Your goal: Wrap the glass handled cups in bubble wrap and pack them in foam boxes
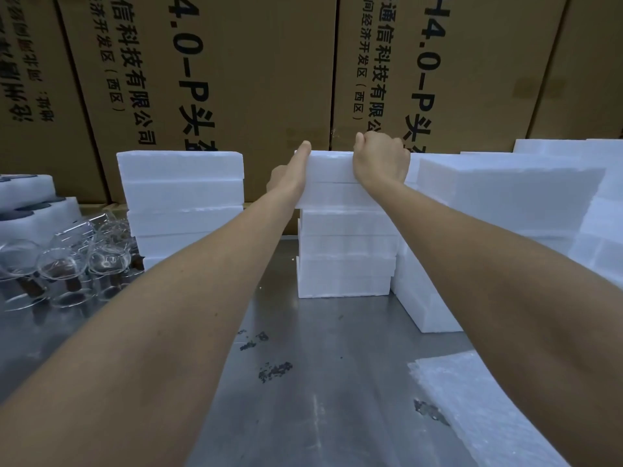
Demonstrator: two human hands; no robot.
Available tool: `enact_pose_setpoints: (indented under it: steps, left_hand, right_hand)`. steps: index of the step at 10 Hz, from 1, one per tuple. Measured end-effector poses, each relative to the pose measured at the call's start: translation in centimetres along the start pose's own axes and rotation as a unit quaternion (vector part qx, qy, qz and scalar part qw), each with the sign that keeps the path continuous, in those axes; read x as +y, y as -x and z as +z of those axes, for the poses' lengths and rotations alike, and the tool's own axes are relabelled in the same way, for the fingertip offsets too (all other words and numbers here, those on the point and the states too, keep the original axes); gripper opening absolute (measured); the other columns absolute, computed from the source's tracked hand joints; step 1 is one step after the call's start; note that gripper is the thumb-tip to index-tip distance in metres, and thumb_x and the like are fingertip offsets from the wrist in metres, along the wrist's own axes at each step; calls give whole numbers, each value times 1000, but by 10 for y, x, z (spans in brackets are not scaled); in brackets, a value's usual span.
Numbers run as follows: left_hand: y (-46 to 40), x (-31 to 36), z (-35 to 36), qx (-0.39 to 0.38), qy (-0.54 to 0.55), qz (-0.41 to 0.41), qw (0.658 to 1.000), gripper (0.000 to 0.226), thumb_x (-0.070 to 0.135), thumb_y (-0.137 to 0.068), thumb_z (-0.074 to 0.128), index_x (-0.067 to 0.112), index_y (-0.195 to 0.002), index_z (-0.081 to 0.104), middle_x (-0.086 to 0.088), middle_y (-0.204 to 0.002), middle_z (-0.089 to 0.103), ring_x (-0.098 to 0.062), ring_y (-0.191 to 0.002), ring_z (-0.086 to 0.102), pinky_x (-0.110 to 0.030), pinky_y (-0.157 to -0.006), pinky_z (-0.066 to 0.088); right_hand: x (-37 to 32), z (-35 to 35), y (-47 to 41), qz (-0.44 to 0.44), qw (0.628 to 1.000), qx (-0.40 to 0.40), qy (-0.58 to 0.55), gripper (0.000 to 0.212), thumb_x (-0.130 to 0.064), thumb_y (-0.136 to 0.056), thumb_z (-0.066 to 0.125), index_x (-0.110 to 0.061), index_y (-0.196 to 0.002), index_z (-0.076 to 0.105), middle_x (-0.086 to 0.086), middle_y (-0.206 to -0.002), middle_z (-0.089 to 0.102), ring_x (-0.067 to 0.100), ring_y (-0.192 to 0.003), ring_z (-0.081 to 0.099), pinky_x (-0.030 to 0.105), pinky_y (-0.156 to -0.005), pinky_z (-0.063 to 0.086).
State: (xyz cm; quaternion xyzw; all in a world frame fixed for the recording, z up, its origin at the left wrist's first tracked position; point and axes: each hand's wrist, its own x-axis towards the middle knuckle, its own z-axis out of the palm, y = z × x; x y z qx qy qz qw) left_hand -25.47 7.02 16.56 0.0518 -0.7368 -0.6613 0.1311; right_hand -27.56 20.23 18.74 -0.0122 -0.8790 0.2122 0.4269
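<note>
A white foam box (332, 170) tops the middle stack of foam boxes (347, 257) at the back of the metal table (323, 382). My left hand (290, 173) grips the box's left end, thumb along its top edge. My right hand (381, 160) curls over its right top edge from above. Several clear glass handled cups (67, 264) stand grouped at the left of the table. A sheet of bubble wrap (478, 409) lies at the front right, partly under my right forearm.
Another foam box stack (182, 200) stands left of the middle one, and larger piles of foam boxes (499, 203) crowd the right. Foam inserts with dark slots (30, 200) sit at far left. Brown cardboard cartons (253, 69) wall the back. Dark specks (274, 370) mark the tabletop.
</note>
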Motion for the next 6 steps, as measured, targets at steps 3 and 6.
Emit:
enact_pose_setpoints:
  steps: [3,6]
  left_hand:
    - [8,2,12,-10,19,3,1000,60,64,-93,29,19,-123,54,-5,-120,60,-24,-108,57,-41,-101,43]
    - [29,9,-4,44,29,82,995,39,54,-100,25,29,-104,55,5,-117,48,-7,-93,50,-30,-87,28]
  right_hand:
    - [3,2,5,-7,999,-34,24,48,-34,-102,21,-7,-113,60,13,-120,58,30,-120,46,46,-115,12]
    - [-7,-20,30,-45,995,27,-83,33,-29,-100,32,-13,-113,57,3,-116,59,22,-117,45,40,-113,18]
